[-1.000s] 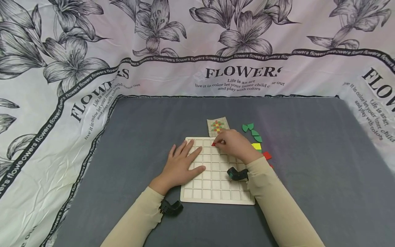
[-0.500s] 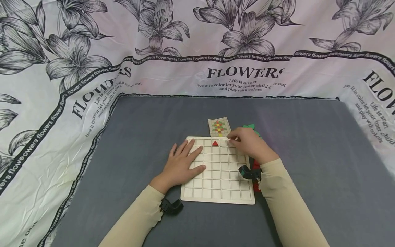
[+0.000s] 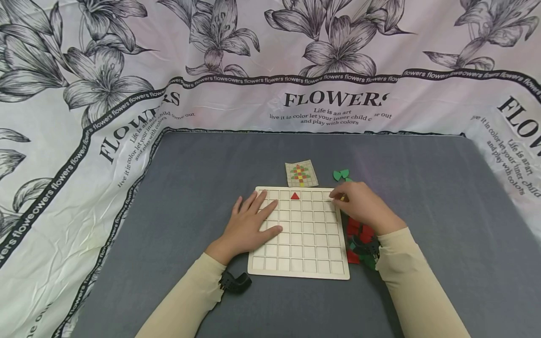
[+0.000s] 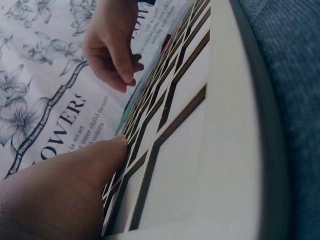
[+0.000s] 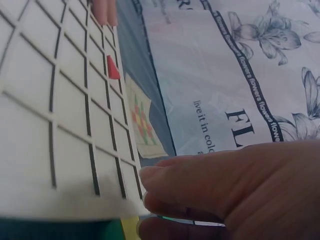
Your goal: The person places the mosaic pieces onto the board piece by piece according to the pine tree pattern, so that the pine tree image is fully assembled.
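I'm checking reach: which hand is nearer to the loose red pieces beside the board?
Right. The right hand is close, just beyond the loose red pieces; the left hand rests on the left side of the board, across from them.

White floral-print cloth [image 3: 253,56], gray tabletop [image 3: 439,202]
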Available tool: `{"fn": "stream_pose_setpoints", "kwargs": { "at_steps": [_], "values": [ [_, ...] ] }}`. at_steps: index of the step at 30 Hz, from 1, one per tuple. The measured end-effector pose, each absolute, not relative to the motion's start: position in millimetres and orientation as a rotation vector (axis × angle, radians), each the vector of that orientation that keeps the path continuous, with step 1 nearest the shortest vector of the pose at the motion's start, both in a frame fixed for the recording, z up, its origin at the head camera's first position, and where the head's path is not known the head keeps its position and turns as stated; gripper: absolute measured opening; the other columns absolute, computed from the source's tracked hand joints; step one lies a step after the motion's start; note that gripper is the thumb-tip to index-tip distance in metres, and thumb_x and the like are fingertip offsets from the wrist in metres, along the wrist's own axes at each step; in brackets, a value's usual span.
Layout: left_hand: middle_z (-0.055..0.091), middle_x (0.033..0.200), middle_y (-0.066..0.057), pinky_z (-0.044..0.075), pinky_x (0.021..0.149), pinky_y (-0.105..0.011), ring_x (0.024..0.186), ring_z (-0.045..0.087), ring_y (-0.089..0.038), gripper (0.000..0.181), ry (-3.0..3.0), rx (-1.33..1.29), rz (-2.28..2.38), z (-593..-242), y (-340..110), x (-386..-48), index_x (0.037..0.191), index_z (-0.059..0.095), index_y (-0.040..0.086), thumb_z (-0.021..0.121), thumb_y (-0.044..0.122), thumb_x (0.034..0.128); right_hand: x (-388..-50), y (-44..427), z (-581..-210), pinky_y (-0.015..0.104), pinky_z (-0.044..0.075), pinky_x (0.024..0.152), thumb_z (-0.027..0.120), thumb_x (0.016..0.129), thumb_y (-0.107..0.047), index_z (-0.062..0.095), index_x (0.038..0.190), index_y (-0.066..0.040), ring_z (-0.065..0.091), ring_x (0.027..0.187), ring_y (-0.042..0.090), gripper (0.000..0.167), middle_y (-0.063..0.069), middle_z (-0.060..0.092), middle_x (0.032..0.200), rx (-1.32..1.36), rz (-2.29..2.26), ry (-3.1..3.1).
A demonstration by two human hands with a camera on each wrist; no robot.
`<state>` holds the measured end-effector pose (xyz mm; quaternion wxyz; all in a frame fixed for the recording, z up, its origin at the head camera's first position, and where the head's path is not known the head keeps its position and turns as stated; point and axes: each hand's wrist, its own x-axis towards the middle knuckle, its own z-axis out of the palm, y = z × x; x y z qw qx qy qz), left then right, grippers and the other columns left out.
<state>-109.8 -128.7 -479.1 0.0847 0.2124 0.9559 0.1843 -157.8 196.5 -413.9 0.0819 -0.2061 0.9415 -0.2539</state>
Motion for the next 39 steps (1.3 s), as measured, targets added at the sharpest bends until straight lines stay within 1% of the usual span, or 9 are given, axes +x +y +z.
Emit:
{"fn": "stream_pose_setpoints", "kwargs": {
  "at_steps": [3, 6, 9, 12, 17, 21, 28, 39],
  "values": [
    [0.005, 0.178, 0.0, -0.004, 0.128, -0.06, 0.164, -0.001, -0.025, 0.076, 2.852, 0.63, 0.545, -479.5, -128.8, -109.4, 0.168, 0.029, 0.032, 0.043, 0.07, 0.1034, -150.6, 201.4, -410.9, 0.043, 0.058, 0.072, 0.074, 0.096, -0.005, 0.081, 0.105, -0.001, 0.069, 0.083, 0.022, 0.012, 0.009, 0.077, 0.096, -0.61, -0.738, 2.817],
    [0.006, 0.178, -0.001, -0.004, 0.128, -0.06, 0.164, 0.0, -0.026, 0.076, 2.855, 0.635, 0.551, -479.8, -129.2, -109.2, 0.168, 0.03, 0.031, 0.044, 0.07, 0.1032, -143.7, 206.4, -407.8, 0.036, 0.053, 0.065, 0.076, 0.095, -0.008, 0.081, 0.097, -0.005, 0.061, 0.072, 0.016, 0.006, 0.003, 0.074, 0.087, -0.593, -0.721, 2.805],
    [0.005, 0.178, 0.0, -0.004, 0.128, -0.06, 0.164, -0.001, -0.025, 0.077, 2.852, 0.635, 0.552, -480.4, -129.8, -109.1, 0.168, 0.03, 0.032, 0.044, 0.071, 0.1031, -137.3, 211.3, -406.4, 0.033, 0.05, 0.061, 0.078, 0.094, -0.01, 0.079, 0.092, -0.007, 0.058, 0.067, 0.014, 0.003, 0.0, 0.071, 0.083, -0.556, -0.694, 2.774],
    [0.005, 0.178, 0.0, -0.004, 0.128, -0.06, 0.164, 0.0, -0.026, 0.077, 2.856, 0.64, 0.553, -481.6, -129.6, -109.7, 0.168, 0.03, 0.032, 0.043, 0.071, 0.1031, -130.7, 215.9, -404.5, 0.032, 0.05, 0.06, 0.079, 0.092, -0.01, 0.075, 0.086, -0.01, 0.057, 0.068, 0.015, 0.007, 0.0, 0.068, 0.081, -0.516, -0.666, 2.752],
    [0.007, 0.178, 0.0, -0.003, 0.128, -0.06, 0.164, 0.001, -0.026, 0.076, 2.87, 0.621, 0.554, -481.8, -131.3, -108.8, 0.167, 0.032, 0.031, 0.046, 0.07, 0.1026, -123.6, 219.0, -402.6, 0.033, 0.048, 0.061, 0.079, 0.09, -0.009, 0.07, 0.078, -0.015, 0.054, 0.069, 0.015, 0.016, -0.002, 0.061, 0.075, -0.534, -0.669, 2.715],
    [0.007, 0.178, 0.0, -0.003, 0.128, -0.06, 0.164, 0.002, -0.026, 0.076, 2.87, 0.621, 0.56, -480.6, -130.7, -108.3, 0.167, 0.033, 0.031, 0.047, 0.069, 0.1025, -121.4, 222.3, -404.4, 0.032, 0.047, 0.058, 0.077, 0.088, -0.006, 0.07, 0.08, -0.014, 0.054, 0.065, 0.015, 0.013, -0.002, 0.06, 0.072, -0.51, -0.68, 2.673],
    [0.006, 0.178, 0.0, -0.004, 0.128, -0.06, 0.164, 0.001, -0.026, 0.076, 2.859, 0.628, 0.548, -480.9, -128.2, -110.0, 0.167, 0.031, 0.032, 0.045, 0.07, 0.103, -121.9, 225.4, -408.5, 0.032, 0.047, 0.06, 0.075, 0.087, -0.004, 0.071, 0.085, -0.011, 0.054, 0.07, 0.016, 0.009, -0.001, 0.062, 0.077, -0.478, -0.661, 2.665],
    [0.008, 0.178, -0.001, -0.002, 0.128, -0.06, 0.164, 0.002, -0.026, 0.076, 2.867, 0.635, 0.559, -481.5, -129.1, -108.8, 0.167, 0.031, 0.031, 0.046, 0.069, 0.1034, -122.9, 226.4, -411.8, 0.032, 0.047, 0.057, 0.079, 0.085, -0.009, 0.07, 0.086, -0.01, 0.054, 0.064, 0.014, 0.009, -0.001, 0.06, 0.073, -0.457, -0.701, 2.664]
  ]
}}
